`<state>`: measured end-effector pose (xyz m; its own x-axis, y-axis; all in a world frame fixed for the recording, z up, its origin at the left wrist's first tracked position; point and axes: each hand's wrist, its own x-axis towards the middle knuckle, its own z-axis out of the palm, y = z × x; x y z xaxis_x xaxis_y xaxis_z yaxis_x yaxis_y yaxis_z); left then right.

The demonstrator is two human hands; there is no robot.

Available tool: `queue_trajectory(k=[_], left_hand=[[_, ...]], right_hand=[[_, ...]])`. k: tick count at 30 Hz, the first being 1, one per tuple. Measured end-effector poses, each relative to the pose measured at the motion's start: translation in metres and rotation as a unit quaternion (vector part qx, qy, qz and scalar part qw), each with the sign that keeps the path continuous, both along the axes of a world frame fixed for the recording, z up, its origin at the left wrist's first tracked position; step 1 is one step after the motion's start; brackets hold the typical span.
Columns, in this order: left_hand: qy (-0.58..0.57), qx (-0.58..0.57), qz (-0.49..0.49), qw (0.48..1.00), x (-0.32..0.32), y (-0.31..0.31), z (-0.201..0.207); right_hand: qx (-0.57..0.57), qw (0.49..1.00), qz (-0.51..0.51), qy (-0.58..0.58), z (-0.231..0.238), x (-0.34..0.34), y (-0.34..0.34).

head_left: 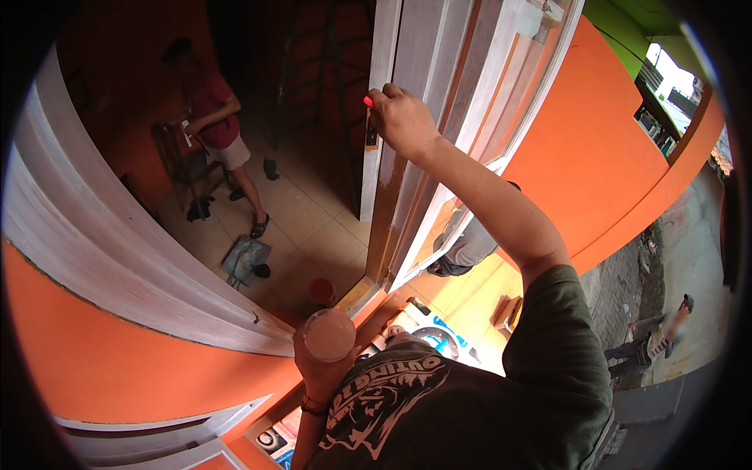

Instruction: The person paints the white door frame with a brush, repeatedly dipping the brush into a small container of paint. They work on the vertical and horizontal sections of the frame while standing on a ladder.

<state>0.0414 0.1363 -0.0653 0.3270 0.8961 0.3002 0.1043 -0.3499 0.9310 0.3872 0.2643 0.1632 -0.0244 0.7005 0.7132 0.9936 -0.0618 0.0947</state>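
Note:
My right hand is raised at the edge of a whitish window frame, fingers closed on a small thing with a bright red end. Most of that thing is hidden by the fingers. Just below the hand, a dark metal lock plate sits in the wood. Lower down, close to my chest, my left hand is wrapped round a round plastic cup. Something pale fills the cup, but I cannot make out what it is.
A glazed sash stands swung outward by my right arm. Inside the dim room are a person, a chair and a red bucket. Another person is behind the glass; one more is on the street.

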Motion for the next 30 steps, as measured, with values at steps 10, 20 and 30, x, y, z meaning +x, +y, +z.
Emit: queue_trajectory(k=[10, 20, 30], left_hand=[[-0.005, -0.017, 0.011, 1.0, -0.006, -0.004, -0.004], [-0.023, -0.033, -0.008, 0.999, -0.006, -0.009, 0.003], [-0.001, -0.058, 0.016, 0.998, -0.007, -0.022, -0.001]], right_hand=[[0.036, 0.955, 0.023, -0.293, 0.004, -0.019, -0.005], [-0.234, 0.972, 0.036, -0.003, -0.168, -0.021, -0.03], [0.141, 0.978, 0.012, -0.152, 0.043, -0.014, -0.048]])
